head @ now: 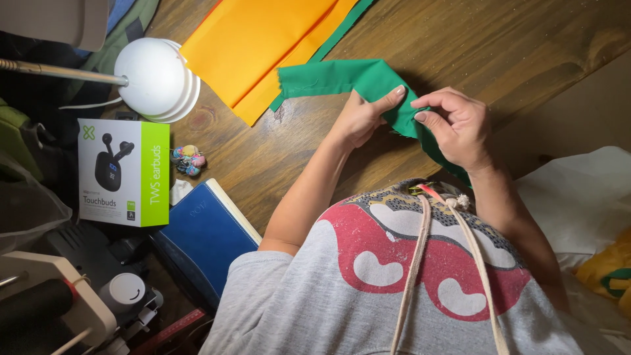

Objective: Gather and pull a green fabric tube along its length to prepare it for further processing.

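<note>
A strip of green cloth (342, 77) lies on the wooden table (499, 46) and runs down toward my body. My left hand (365, 117) pinches its edge between thumb and fingers. My right hand (457, 125) grips the same cloth just to the right, fingers curled over the fold. The two hands sit close together, almost touching. The lower end of the cloth (444, 158) passes under my right wrist. Sheets of orange fabric (263, 46) lie just beyond the green piece, overlapping its far end.
A white round lamp head (158, 79) hangs at the left. Below it stand a green-and-white earbud box (121, 172), small coloured beads (188, 160) and a blue notebook (207, 236). A white bag (582, 197) and yellow material (611, 263) lie at the right.
</note>
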